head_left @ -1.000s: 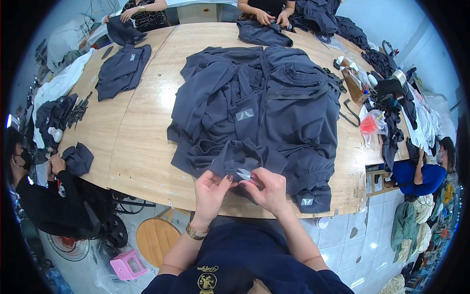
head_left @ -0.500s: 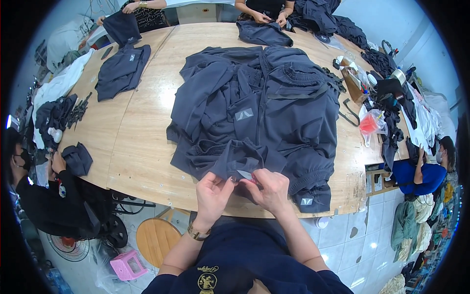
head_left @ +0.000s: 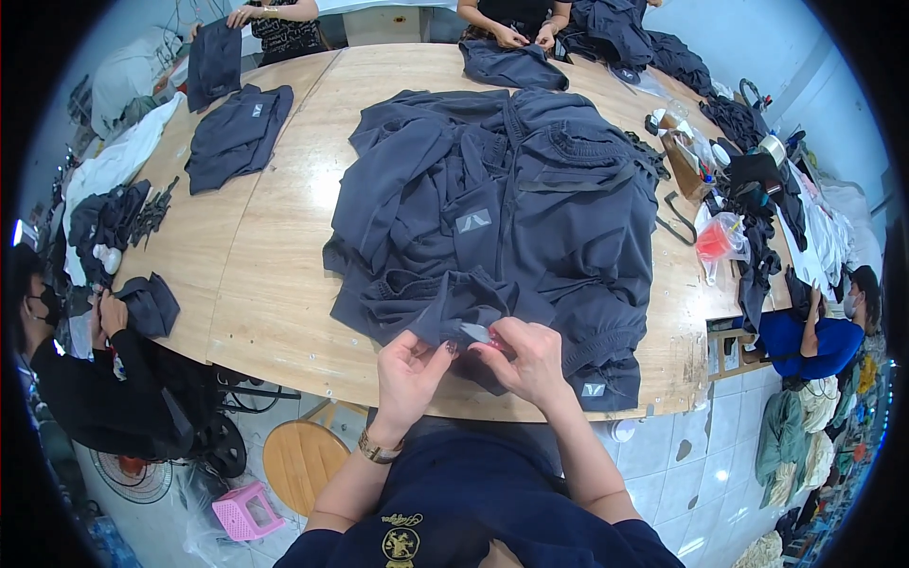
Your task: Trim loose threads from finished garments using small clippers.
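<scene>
A heap of dark navy garments [head_left: 578,227] with elastic waistbands lies on the table in front of me. At its near edge my left hand [head_left: 409,367] pinches a fold of the nearest garment [head_left: 431,312] between thumb and fingers. Close beside it, my right hand [head_left: 527,358] is closed round small thread snips [head_left: 473,332] with a reddish handle. Their metal blades point left, toward the fabric by my left fingertips. Whether the blades touch a thread is too small to tell. Pale grey logo patches [head_left: 472,221] show on the cloth.
The wooden table [head_left: 270,256] curves round me. Folded dark garments [head_left: 237,142] lie at far left. Right of the heap are a cardboard box [head_left: 684,166], a black strap and a red-filled plastic bag [head_left: 717,239]. Several co-workers sit or stand round the table. A round stool [head_left: 305,466] stands below left.
My right hand has turned slightly and the snips' blades have shifted a little to the right. At far left, a co-worker has moved a dark garment leftward.
</scene>
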Tool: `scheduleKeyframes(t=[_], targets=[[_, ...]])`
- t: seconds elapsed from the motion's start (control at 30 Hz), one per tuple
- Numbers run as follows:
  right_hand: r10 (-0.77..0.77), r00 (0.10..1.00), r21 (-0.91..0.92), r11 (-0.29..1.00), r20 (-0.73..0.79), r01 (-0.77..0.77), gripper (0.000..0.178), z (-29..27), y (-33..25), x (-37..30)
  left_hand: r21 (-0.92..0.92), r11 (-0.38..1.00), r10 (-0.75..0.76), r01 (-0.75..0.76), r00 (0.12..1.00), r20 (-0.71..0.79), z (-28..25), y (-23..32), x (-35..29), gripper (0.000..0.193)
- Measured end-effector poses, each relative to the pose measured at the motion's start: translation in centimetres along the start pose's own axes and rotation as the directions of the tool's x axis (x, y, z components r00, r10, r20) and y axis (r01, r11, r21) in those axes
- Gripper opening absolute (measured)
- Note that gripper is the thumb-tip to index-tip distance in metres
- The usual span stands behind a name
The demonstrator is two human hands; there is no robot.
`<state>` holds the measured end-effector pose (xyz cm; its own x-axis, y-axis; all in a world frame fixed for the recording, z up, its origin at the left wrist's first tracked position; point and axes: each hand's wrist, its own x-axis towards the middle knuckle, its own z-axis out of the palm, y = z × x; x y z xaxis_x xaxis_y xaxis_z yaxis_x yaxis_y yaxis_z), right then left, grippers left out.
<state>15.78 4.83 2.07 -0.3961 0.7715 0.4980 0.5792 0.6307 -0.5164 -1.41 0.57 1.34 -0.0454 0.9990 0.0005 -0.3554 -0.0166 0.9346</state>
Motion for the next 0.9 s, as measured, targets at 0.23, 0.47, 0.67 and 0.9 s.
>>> scheduleKeyframes(t=[0.23,0.47,0.67,0.9], targets=[[0.453,0.891,0.428,0.811,-0.027,-0.4,0.029,1.5,2.1,-0.3,-0.063,0.997,-0.04,0.038,0.999,-0.034,-1.0,0.1,0.2,0.019],[0.512,0.853,0.15,0.855,-0.101,-0.496,0.045,2.8,3.9,-0.3,0.298,0.914,-0.252,0.276,0.961,-0.116,-8.2,0.6,-1.5,0.021],[0.521,0.853,0.16,0.839,0.039,-0.52,0.043,4.0,2.9,0.1,0.964,0.234,0.091,0.126,0.984,-0.151,-8.4,-0.1,-3.0,0.05],[0.173,0.978,0.138,0.972,0.118,-0.188,0.049,5.9,-0.7,-1.4,0.794,0.605,-0.027,0.054,0.999,-0.047,-6.1,-2.2,-0.7,0.014]])
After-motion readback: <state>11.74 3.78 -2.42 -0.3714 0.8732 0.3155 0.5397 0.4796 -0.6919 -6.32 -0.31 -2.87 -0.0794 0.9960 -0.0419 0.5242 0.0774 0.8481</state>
